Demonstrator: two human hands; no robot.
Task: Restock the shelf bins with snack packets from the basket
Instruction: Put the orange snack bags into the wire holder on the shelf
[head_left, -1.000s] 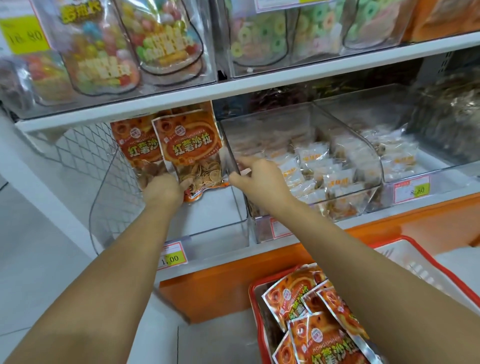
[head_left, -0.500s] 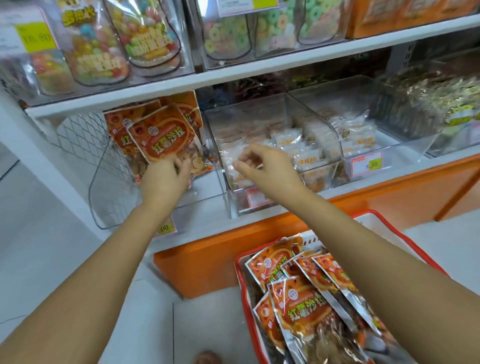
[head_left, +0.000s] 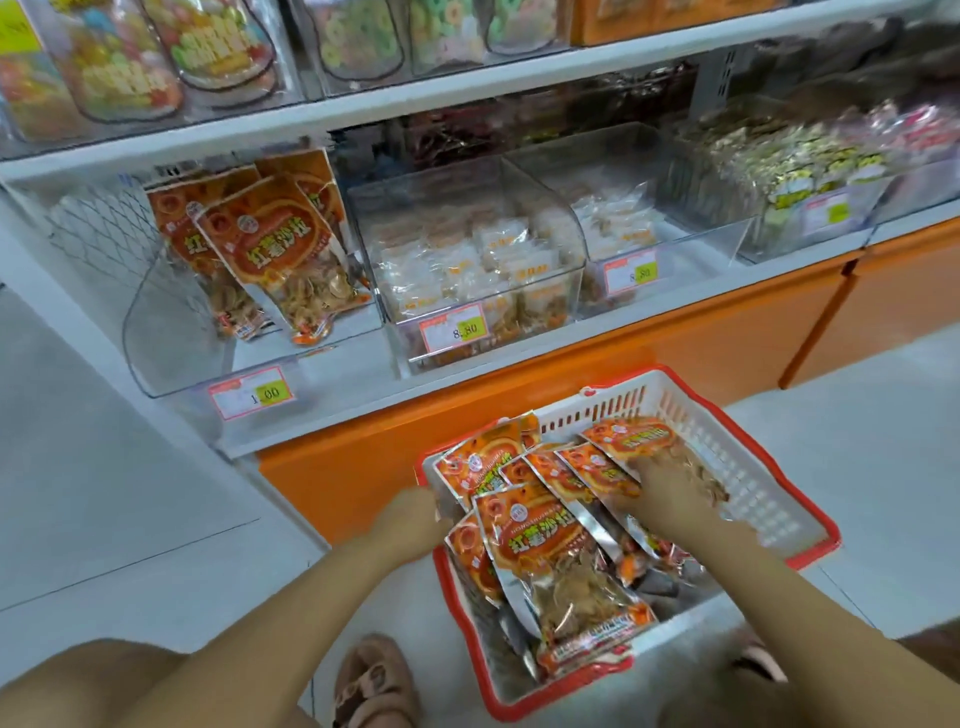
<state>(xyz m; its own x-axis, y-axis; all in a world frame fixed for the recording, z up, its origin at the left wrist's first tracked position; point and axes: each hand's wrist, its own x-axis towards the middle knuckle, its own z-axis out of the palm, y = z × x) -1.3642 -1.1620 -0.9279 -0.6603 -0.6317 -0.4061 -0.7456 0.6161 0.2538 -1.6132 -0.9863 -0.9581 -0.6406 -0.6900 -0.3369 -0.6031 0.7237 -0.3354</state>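
Note:
A red-rimmed white basket (head_left: 810, 525) stands on the floor below the shelf, holding several orange snack packets (head_left: 535, 540). My left hand (head_left: 410, 519) is at the basket's left edge, its fingers curled at the edge of a packet. My right hand (head_left: 670, 488) lies on the packets in the middle of the basket; its fingers are blurred against a far packet (head_left: 634, 436). Up on the shelf, the clear left bin (head_left: 171, 332) holds a few of the same orange packets (head_left: 270, 249), leaning upright at its back.
Clear bins to the right hold white-wrapped snacks (head_left: 467, 260) and green-yellow packs (head_left: 779, 166). Candy bags (head_left: 130, 67) fill the upper shelf. A wire mesh panel (head_left: 104, 228) closes the shelf's left end. The orange shelf base (head_left: 675, 353) is behind the basket; my sandalled foot (head_left: 374, 680) is beside it.
Both hands have left the packets in the left shelf bin and come down into the basket. The view has tilted down with them.

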